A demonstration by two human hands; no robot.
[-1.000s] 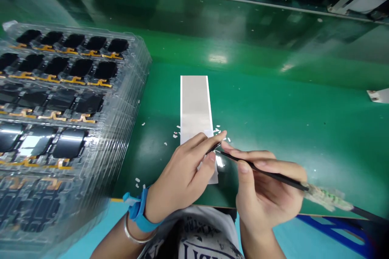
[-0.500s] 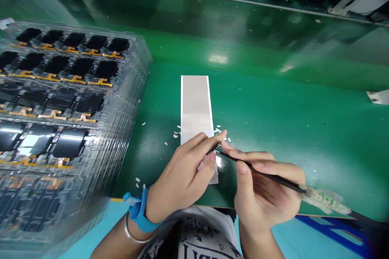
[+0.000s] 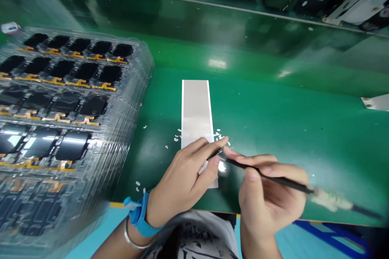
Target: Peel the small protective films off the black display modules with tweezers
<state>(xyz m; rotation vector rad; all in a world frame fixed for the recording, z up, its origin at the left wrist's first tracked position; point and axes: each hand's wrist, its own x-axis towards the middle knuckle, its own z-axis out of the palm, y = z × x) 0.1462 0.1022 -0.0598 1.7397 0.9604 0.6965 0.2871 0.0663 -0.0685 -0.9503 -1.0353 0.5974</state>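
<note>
1. Fingers of both bare hands closed in pinches, close together above a glossy green surface. Left hand: thumb and forefinger on a tiny dark piece, too small to identify. Right hand: fingers wrapped around a slim black pen-shaped tool, its tip just beside that pinch, its far end bound in pale tape and trailing a dark cord.
2. To the left, a stack of clear plastic trays, rows of black rectangular panels with gold ribbon tails inside.
3. Between stack and hands, a long pale grey strip with white edges flat on the surface, its near end under the left hand.
4. Around the left wrist, a blue strap and a thin metal bangle.
5. Beside the strip, small white flecks.
</note>
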